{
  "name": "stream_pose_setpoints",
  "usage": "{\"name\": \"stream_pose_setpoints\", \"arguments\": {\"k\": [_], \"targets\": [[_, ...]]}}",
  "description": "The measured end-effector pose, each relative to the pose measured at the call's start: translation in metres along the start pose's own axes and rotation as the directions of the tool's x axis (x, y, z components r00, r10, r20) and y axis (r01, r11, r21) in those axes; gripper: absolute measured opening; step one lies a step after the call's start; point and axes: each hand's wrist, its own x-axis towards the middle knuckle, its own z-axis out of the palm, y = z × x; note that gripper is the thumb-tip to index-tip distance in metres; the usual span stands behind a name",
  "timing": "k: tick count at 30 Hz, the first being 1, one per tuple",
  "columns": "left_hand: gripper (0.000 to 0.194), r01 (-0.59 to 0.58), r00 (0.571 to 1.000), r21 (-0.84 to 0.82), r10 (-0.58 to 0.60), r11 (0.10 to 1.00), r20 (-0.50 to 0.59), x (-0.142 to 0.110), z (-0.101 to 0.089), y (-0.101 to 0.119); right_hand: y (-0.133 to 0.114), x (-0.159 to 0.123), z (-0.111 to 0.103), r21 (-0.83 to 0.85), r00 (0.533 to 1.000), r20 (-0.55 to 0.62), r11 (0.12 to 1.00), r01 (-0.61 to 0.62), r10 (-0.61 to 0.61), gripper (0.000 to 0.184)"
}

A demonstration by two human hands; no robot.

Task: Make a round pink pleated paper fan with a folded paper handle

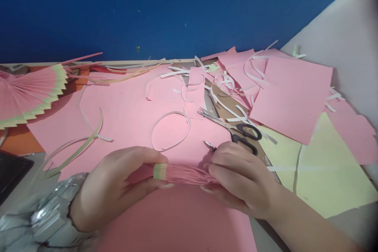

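Observation:
A pleated pink paper strip [183,174] with a green end is squeezed flat between both hands, low in the middle of the view. My left hand [118,185] pinches its green end, thumb on top. My right hand [239,177] pinches the other end, fingers closed around the folds. A small metal tip [209,145] pokes out just above my right hand's knuckles; what it belongs to is hidden. Scissors [236,128] with black handles lie on the table right behind my right hand.
Large pink sheets [126,110] cover the table, with a yellow sheet [319,165] at the right. A finished pink and green paper fan [29,94] lies far left. Thin paper strips and a paper loop [170,130] are scattered about. A blue wall stands behind.

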Motion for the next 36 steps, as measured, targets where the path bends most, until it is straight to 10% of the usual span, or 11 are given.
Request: {"name": "stream_pose_setpoints", "arguments": {"k": [26, 36], "targets": [[0.009, 0.087, 0.988, -0.056, -0.079, 0.995, 0.131, 0.008, -0.002, 0.002, -0.004, -0.006, 0.007, 0.091, 0.991, 0.131, 0.995, -0.029, 0.017, 0.016], [0.051, -0.213, 0.975, -0.039, 0.215, 0.976, 0.059, 0.013, 0.002, 0.006, -0.008, -0.003, 0.008, -0.032, 0.995, 0.094, 0.999, -0.017, 0.02, 0.018]]}}
